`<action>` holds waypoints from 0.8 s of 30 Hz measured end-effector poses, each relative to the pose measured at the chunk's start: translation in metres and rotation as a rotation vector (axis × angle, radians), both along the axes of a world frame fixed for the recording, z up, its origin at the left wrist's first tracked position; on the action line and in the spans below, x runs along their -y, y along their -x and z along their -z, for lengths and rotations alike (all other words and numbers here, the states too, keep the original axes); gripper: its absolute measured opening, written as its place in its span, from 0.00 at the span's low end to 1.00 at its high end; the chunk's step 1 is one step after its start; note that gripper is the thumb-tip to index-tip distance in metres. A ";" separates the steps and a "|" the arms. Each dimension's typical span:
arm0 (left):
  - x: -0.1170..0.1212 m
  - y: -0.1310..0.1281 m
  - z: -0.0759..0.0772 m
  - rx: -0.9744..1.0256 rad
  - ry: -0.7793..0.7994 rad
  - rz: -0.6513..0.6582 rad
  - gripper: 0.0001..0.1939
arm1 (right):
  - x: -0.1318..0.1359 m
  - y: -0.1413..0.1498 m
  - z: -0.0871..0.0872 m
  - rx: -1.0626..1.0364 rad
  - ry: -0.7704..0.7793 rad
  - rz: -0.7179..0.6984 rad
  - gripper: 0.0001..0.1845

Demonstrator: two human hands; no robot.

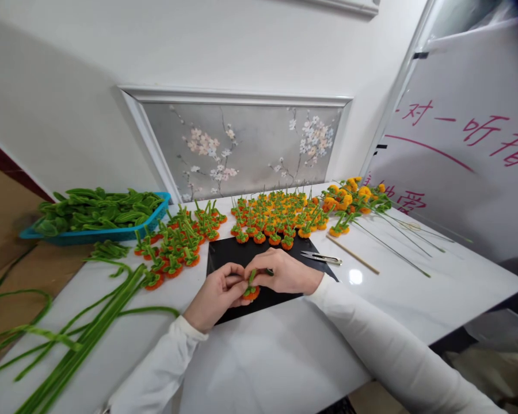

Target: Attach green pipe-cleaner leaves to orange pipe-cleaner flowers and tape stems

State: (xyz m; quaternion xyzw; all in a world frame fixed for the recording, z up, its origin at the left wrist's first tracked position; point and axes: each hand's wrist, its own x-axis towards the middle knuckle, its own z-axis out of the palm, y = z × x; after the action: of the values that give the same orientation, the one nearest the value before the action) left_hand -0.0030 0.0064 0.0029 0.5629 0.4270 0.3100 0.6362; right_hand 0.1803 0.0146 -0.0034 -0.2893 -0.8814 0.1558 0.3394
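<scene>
Over a black mat (pixel 285 282), both my hands are closed on one small orange pipe-cleaner flower (pixel 252 294) with a green base and a short green stem. My left hand (pixel 221 290) grips its side from the left. From the right, my right hand (pixel 280 270) pinches at the green part on top. The fingers partly hide the flower. Just past the hands, rows of similar orange and yellow flowers (pixel 276 213) stand stem up. Small thread snips (pixel 322 257) lie at the mat's right edge.
A blue basket (pixel 112 233) of green fuzzy leaves stands at the left. More orange flowers (pixel 172 247) and long green pipe cleaners (pixel 90 339) lie nearer. To the right are a wooden stick (pixel 354 255) and stemmed yellow flowers (pixel 354 195). A wall closes off the table's back.
</scene>
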 end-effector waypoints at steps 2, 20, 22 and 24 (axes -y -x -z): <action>0.000 0.000 -0.001 0.025 0.012 -0.001 0.16 | -0.001 0.001 0.001 -0.006 -0.021 0.008 0.05; 0.002 0.002 -0.004 0.059 -0.300 0.006 0.12 | 0.007 0.008 -0.002 -0.199 0.185 0.178 0.03; 0.002 0.001 -0.004 0.074 -0.258 0.007 0.09 | 0.007 0.007 -0.003 -0.201 0.219 0.161 0.04; 0.003 0.001 -0.006 0.090 -0.173 0.004 0.10 | 0.007 0.004 -0.005 -0.194 0.226 0.135 0.04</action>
State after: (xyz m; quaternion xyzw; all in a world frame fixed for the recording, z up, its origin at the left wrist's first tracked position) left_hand -0.0038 0.0038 0.0086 0.6020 0.3686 0.3696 0.6042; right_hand 0.1760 0.0077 0.0016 -0.3677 -0.7999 0.2583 0.3978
